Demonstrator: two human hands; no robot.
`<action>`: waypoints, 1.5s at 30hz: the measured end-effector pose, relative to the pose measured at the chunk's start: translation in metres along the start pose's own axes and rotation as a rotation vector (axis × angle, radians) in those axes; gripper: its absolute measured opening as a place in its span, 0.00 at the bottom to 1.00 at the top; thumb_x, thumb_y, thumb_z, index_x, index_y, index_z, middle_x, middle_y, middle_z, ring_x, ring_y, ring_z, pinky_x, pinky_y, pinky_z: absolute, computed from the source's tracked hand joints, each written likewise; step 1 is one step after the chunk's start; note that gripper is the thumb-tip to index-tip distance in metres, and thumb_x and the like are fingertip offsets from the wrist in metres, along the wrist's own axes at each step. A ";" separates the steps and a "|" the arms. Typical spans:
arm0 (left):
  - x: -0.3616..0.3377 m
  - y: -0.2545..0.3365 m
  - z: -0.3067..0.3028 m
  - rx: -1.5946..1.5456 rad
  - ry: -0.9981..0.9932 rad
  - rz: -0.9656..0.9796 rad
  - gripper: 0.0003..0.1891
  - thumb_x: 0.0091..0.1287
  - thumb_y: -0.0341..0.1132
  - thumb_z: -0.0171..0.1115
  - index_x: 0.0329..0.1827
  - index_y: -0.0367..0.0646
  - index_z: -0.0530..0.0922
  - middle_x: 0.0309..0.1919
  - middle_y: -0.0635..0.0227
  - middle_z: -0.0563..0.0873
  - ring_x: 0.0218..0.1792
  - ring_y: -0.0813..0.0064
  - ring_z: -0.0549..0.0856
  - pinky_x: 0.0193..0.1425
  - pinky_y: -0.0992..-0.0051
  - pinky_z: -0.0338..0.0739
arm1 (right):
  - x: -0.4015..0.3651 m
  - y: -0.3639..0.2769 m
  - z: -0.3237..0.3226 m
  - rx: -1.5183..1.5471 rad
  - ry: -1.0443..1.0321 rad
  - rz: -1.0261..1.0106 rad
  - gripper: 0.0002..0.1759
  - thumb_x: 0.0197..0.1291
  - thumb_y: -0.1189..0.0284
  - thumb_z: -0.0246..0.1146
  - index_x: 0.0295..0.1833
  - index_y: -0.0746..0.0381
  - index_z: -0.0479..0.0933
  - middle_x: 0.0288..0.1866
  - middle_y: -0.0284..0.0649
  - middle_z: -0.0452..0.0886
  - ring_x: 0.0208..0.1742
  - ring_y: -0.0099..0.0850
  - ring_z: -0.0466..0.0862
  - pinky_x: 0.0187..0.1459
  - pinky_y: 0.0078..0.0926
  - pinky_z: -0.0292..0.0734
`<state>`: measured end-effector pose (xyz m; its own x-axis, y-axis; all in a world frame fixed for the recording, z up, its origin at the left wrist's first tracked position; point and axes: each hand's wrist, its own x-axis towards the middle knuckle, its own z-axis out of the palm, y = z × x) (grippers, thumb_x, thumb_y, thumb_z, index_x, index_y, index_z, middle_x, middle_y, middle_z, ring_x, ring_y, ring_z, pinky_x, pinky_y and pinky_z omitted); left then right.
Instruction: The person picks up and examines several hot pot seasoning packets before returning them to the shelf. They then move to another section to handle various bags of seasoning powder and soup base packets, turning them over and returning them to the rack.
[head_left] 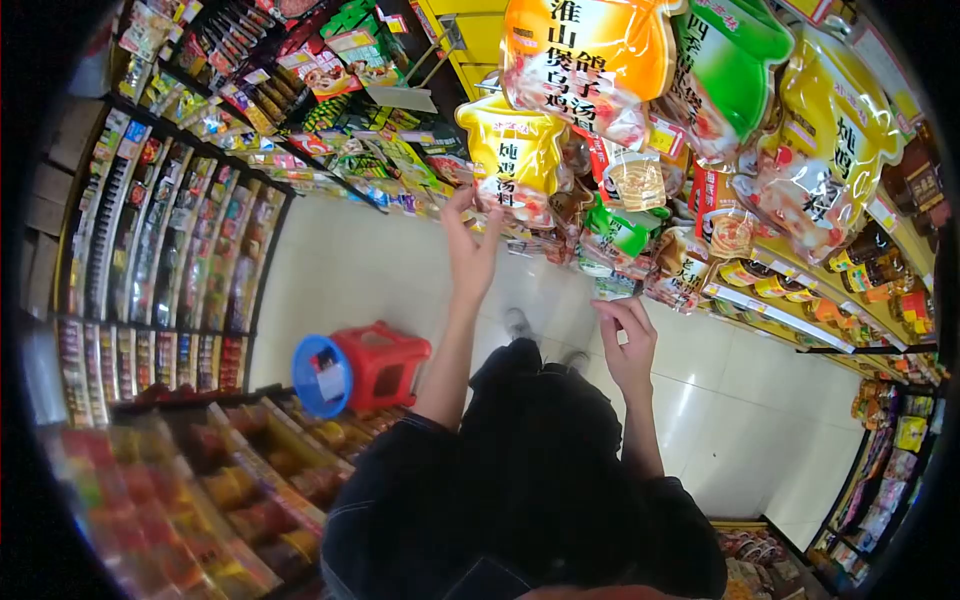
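Note:
My left hand (pixel 472 248) is raised to a yellow soup-stock packet (pixel 517 165), its thumb and fingers closed at the packet's lower left edge. Larger orange (pixel 590 65) and green (pixel 725 80) packets hang just above and to the right. Lower down, my right hand (pixel 630 345) has its fingers loosely bent, with a gap between thumb and fingers and nothing visible in them. Its fingertips come close under a small packet (pixel 615 286) at the bottom of the hanging row. A green packet (pixel 618 235) and a brown one (pixel 680 270) hang nearby.
A red plastic stool (pixel 385 365) with a blue round top (pixel 322 376) stands on the tiled floor (pixel 330 260) at left. Shelves of packaged goods (pixel 170 230) line the left side. Jars (pixel 775 280) fill a shelf at right. Bins of goods (pixel 250 480) stand at lower left.

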<state>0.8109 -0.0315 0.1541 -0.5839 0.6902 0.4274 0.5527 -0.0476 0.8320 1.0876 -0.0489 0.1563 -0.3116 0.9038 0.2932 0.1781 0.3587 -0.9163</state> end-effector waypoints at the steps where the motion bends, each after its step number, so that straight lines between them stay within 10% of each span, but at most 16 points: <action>1: 0.002 0.006 -0.003 0.058 0.021 0.076 0.24 0.77 0.36 0.64 0.70 0.37 0.70 0.63 0.57 0.78 0.65 0.63 0.77 0.70 0.64 0.71 | -0.004 0.001 -0.002 -0.005 -0.003 0.011 0.11 0.70 0.83 0.62 0.51 0.64 0.88 0.39 0.37 0.80 0.35 0.23 0.79 0.38 0.20 0.75; 10: 0.129 0.153 -0.029 -0.099 0.100 0.445 0.15 0.75 0.34 0.65 0.59 0.35 0.80 0.52 0.60 0.84 0.54 0.67 0.83 0.56 0.70 0.80 | -0.025 0.023 -0.007 -0.034 -0.010 0.074 0.12 0.68 0.84 0.62 0.52 0.62 0.87 0.38 0.39 0.80 0.32 0.26 0.80 0.36 0.23 0.76; 19: 0.122 0.104 -0.029 0.182 0.187 0.607 0.19 0.73 0.33 0.67 0.63 0.37 0.77 0.52 0.57 0.81 0.58 0.60 0.79 0.57 0.69 0.78 | -0.014 0.012 0.025 -0.053 0.046 0.107 0.12 0.70 0.82 0.61 0.52 0.61 0.87 0.39 0.39 0.80 0.33 0.26 0.80 0.36 0.23 0.77; 31: 0.099 0.011 -0.014 -0.274 -0.244 -0.149 0.38 0.67 0.36 0.77 0.76 0.37 0.66 0.56 0.56 0.82 0.50 0.72 0.87 0.50 0.73 0.85 | 0.000 0.013 0.068 -0.112 -0.003 0.166 0.13 0.68 0.83 0.61 0.52 0.61 0.87 0.40 0.39 0.81 0.34 0.28 0.82 0.37 0.24 0.79; 36: 0.107 0.010 -0.020 -0.410 -0.287 0.018 0.19 0.66 0.31 0.77 0.55 0.34 0.82 0.46 0.62 0.85 0.43 0.76 0.88 0.42 0.77 0.85 | 0.010 0.000 0.078 -0.140 0.009 0.167 0.12 0.69 0.82 0.61 0.52 0.61 0.87 0.40 0.39 0.81 0.33 0.28 0.82 0.37 0.24 0.79; 45: 0.102 0.019 -0.070 -0.821 -0.594 -0.245 0.19 0.70 0.27 0.71 0.62 0.38 0.77 0.52 0.69 0.85 0.51 0.81 0.85 0.56 0.78 0.80 | 0.014 -0.008 0.097 -0.129 0.049 0.171 0.12 0.69 0.81 0.62 0.52 0.61 0.87 0.40 0.39 0.82 0.34 0.28 0.83 0.38 0.24 0.80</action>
<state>0.7204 -0.0123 0.2384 -0.1158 0.9809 0.1566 -0.2455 -0.1810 0.9523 0.9910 -0.0616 0.1412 -0.2213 0.9632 0.1525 0.3433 0.2233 -0.9123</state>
